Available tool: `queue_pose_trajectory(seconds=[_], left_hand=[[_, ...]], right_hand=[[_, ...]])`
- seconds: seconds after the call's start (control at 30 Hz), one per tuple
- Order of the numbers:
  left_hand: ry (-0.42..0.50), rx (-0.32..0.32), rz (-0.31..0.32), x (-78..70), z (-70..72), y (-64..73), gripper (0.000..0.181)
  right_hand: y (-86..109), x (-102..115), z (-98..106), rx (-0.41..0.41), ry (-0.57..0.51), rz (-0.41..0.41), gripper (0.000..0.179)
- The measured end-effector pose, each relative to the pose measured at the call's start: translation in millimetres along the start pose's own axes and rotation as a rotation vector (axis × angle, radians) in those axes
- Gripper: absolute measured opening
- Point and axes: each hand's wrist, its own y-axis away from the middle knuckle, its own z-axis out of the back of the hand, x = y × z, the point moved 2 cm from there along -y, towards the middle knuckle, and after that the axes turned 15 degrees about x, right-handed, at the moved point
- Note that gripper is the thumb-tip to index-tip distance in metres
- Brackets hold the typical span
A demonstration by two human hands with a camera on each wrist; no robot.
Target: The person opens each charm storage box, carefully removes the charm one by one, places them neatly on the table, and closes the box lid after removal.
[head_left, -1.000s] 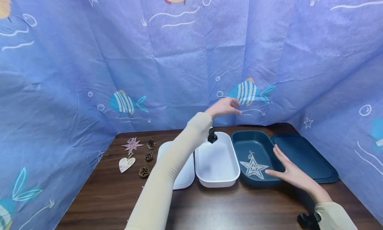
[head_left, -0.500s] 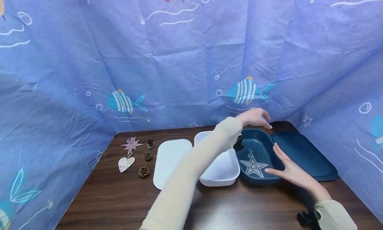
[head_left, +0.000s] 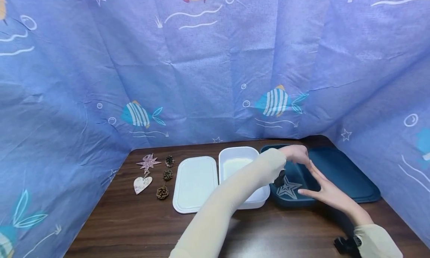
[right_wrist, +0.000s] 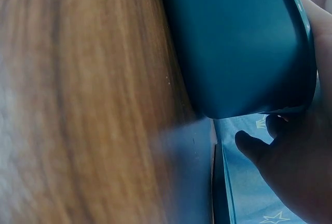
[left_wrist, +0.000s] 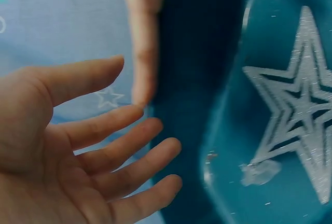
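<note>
Blue cloth [head_left: 201,64] hung, upper frame | round-cornered teal box [head_left: 291,203], 1 silver cutout star [left_wrist: 306,105] laid inside, lower right | fingers: left hand [head_left: 297,154] loosely parted, right hand [head_left: 330,192] spread wide

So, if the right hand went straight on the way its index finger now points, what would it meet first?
Most likely the left hand. In the head view, the index finger of the right hand points right at it. Whether they touch or a small gap remains, I cannot tell.
</note>
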Motion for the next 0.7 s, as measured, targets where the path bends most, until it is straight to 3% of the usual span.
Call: queue_pose_trajectory(seconds=[0.2, 0.5, 0.7], left_hand=[[0.043, 0.051, 0.07, 7.4, -14.6, -5.7, 0.043], [0.024, 0.119, 0.125, 18.0, -36.4, -21.2, 0.044], [0.052, 0.132, 0.134, 24.5, -39.5, -22.7, 0.043]], right_hand=[[0.8, 1.3, 1.6, -0.004, 0.017, 0.007, 0.11], [1.9, 0.0, -0.3, -0.017, 0.009, 0.029, 0.109], [0.9, -0.3, 0.9, -0.018, 0.003, 0.034, 0.109]])
